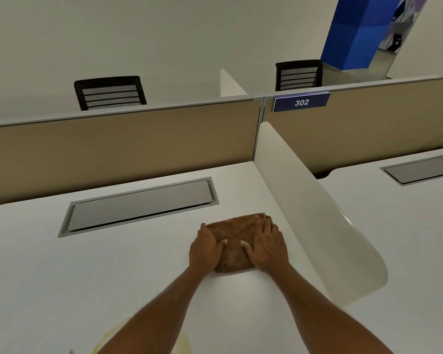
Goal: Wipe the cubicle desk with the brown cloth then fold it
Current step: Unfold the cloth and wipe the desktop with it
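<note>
Cloth first: the brown cloth (237,242) lay on the white cubicle desk (92,272), folded into a compact pad, close beside the curved white side divider (315,215) on my right and in front of the grey cable-tray lid (141,206) set into the desktop. My left hand (205,247) rested on the pad's left edge, fingers curled along its side and the thumb lying across the top. My right hand (266,246) lay flat over the right half, fingers spread and reaching toward the far edge, thumb pointing inward near my left thumb. Neither hand gripped the cloth; both pressed down on it with open palms. Beyond the desk stood the beige partition panel (123,146), and a blue plate reading 302 (301,102) hung on the neighbouring panel. Two black mesh chair backs (110,93) showed above the partition
</note>
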### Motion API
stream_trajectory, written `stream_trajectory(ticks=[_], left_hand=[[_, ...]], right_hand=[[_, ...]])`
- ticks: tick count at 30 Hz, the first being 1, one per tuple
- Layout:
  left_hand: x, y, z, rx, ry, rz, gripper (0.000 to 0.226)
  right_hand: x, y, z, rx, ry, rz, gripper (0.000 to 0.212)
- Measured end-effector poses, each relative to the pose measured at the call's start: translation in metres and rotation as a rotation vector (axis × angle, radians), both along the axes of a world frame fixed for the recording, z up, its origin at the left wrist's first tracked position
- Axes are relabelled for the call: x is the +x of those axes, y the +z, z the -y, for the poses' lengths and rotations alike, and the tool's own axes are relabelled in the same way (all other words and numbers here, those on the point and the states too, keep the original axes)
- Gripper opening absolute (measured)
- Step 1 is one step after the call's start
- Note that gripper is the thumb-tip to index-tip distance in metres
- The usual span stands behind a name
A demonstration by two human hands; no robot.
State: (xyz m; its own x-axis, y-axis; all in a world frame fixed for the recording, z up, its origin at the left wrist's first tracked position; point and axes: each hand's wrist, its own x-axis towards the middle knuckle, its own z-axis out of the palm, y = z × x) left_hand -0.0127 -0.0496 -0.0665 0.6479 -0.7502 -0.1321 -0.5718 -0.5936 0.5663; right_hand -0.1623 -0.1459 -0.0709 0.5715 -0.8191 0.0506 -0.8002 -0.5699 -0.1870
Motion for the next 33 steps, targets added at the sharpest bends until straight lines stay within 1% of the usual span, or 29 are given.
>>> stream_trajectory(ticks=[1, 3, 6, 9, 11, 13, 16, 17, 18, 19, 20, 21, 23, 26, 27, 28, 29, 31, 33], left_hand=[[0.0, 0.002, 0.002, -0.037, 0.053, -0.1, 0.076], [0.0, 0.006, 0.005, -0.093, 0.131, -0.212, 0.067], [-0.003, 0.009, 0.01, -0.132, 0.207, -0.267, 0.058], [-0.008, 0.008, 0.014, -0.181, 0.259, -0.342, 0.053], [-0.011, 0.008, 0.015, -0.228, 0.24, -0.369, 0.045], [-0.013, 0.011, 0.013, -0.3, 0.171, -0.39, 0.035], [-0.017, 0.017, 0.008, -0.397, 0.06, -0.429, 0.026], [-0.018, 0.02, 0.007, -0.421, 0.031, -0.431, 0.026], [-0.019, 0.024, 0.005, -0.455, -0.002, -0.424, 0.031], [-0.02, 0.028, 0.005, -0.49, -0.036, -0.403, 0.043], [-0.02, 0.031, 0.005, -0.518, -0.068, -0.381, 0.053], [-0.02, 0.033, 0.006, -0.524, -0.089, -0.366, 0.058], [-0.021, 0.038, 0.006, -0.528, -0.12, -0.36, 0.056], [-0.02, 0.043, 0.007, -0.522, -0.117, -0.382, 0.045], [-0.018, 0.044, 0.006, -0.507, -0.104, -0.405, 0.039], [-0.016, 0.046, 0.005, -0.481, -0.092, -0.442, 0.037], [-0.013, 0.048, 0.002, -0.437, -0.081, -0.476, 0.042], [-0.005, 0.047, -0.005, -0.355, -0.12, -0.519, 0.06], [0.001, 0.042, -0.014, -0.293, -0.233, -0.522, 0.074]], right_hand=[[0.001, 0.0, 0.001, -0.003, -0.008, 0.001, 0.091], [0.002, 0.002, 0.004, -0.005, -0.022, -0.005, 0.091], [0.003, 0.002, 0.008, -0.005, -0.032, -0.005, 0.089], [0.004, 0.002, 0.012, 0.006, -0.043, -0.013, 0.093], [0.006, 0.003, 0.014, 0.014, -0.063, -0.022, 0.096], [0.008, 0.006, 0.016, 0.019, -0.064, -0.032, 0.099], [0.01, 0.011, 0.02, 0.064, 0.027, 0.001, 0.1], [0.012, 0.014, 0.022, 0.09, 0.075, 0.015, 0.099], [0.013, 0.018, 0.023, 0.11, 0.128, 0.025, 0.096], [0.015, 0.021, 0.025, 0.124, 0.18, 0.034, 0.09], [0.016, 0.025, 0.026, 0.13, 0.231, 0.043, 0.079], [0.018, 0.028, 0.027, 0.124, 0.275, 0.051, 0.065], [0.02, 0.032, 0.028, 0.102, 0.329, 0.054, 0.039], [0.023, 0.043, 0.029, 0.188, 0.313, 0.061, 0.022], [0.024, 0.051, 0.028, 0.226, 0.29, 0.069, 0.012], [0.025, 0.058, 0.028, 0.258, 0.282, 0.075, 0.006], [0.026, 0.064, 0.027, 0.281, 0.284, 0.088, 0.013], [0.027, 0.077, 0.025, 0.285, 0.295, 0.126, 0.022], [0.03, 0.092, 0.023, 0.248, 0.315, 0.166, 0.019]])
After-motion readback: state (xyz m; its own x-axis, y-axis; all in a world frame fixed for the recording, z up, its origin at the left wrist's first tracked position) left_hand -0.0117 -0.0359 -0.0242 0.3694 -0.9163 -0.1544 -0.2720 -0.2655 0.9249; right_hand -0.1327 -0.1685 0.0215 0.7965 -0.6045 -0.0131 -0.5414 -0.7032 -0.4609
